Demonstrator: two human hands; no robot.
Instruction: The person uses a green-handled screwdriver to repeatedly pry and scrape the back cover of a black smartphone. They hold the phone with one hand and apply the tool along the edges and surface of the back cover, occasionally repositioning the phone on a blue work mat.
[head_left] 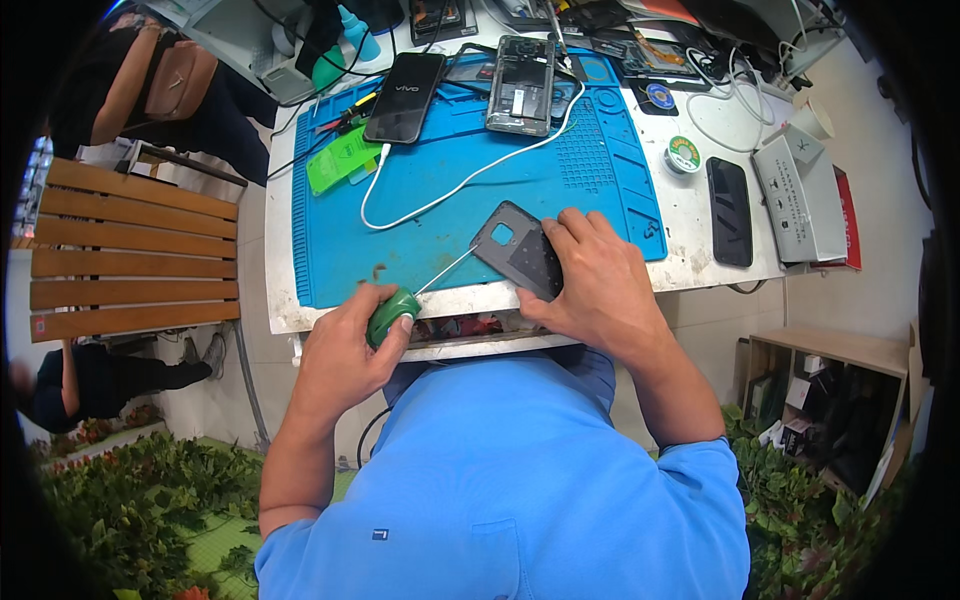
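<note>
My left hand (350,345) is closed on a green handle (390,317) with a thin metal shaft, whose tip reaches the left edge of a dark grey phone back cover (510,257) with a square cutout. My right hand (595,290) grips that cover's right side, tilting it over the front of the blue mat (360,270). Farther back lie a black phone (405,100), an opened phone (518,90), a white cable (455,188) and bright green plastic pieces (335,165).
A spool (683,153), black phone (730,210) and white box (797,200) line the table's right. An open shelf (805,400) stands at right. Two people (150,85) (80,385) are at left beside a wooden slatted bench (130,250). Artificial foliage (120,500) covers the lower sides.
</note>
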